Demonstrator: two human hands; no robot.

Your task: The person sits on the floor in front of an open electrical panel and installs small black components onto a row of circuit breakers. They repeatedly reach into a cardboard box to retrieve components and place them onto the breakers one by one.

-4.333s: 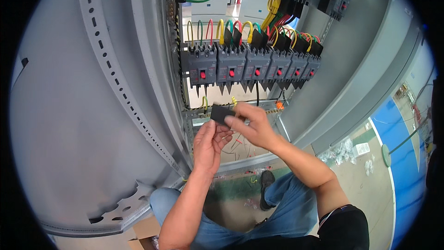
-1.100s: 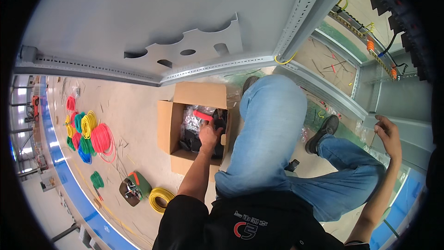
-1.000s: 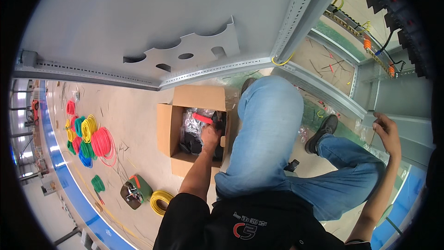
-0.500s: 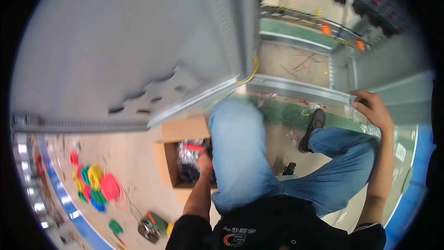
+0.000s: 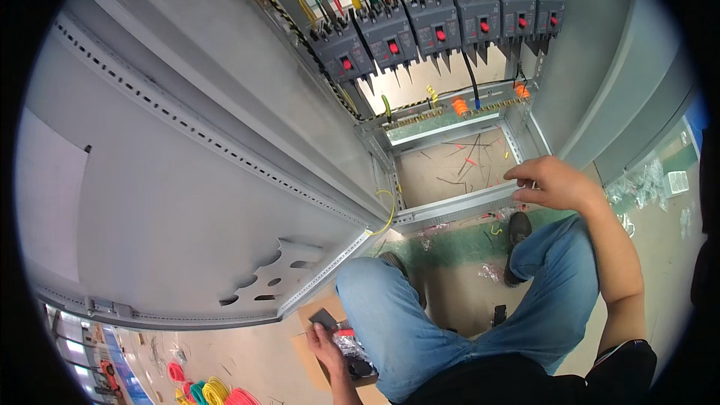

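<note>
My left hand (image 5: 328, 351) is closed on a small dark flat plate (image 5: 323, 319), over a cardboard box (image 5: 316, 367) beside my left knee. In the box lie crumpled clear plastic bags (image 5: 349, 343), a red item and dark pieces, partly hidden by my hand and leg. My right hand (image 5: 553, 182) hovers at the right end of the cabinet's lower metal rail (image 5: 457, 205), fingers bent and apart with nothing visible in them. Whether it touches the rail, I cannot tell. Above, several dark grey circuit breakers (image 5: 441, 28) with red switches hang in a row, coloured wires rising from them.
The open grey cabinet door (image 5: 187, 217) fills the left side. A yellow-green wire (image 5: 391, 210) loops at its hinge corner. Coils of coloured wire (image 5: 216, 390) lie at lower left. Wire scraps (image 5: 466, 157) litter the cabinet's bottom opening; clear plastic (image 5: 641, 184) lies at right.
My left hand has lifted from inside the box and now holds the dark plate. My view has tilted up, bringing the breaker row fully into sight. My right hand stays near the rail.
</note>
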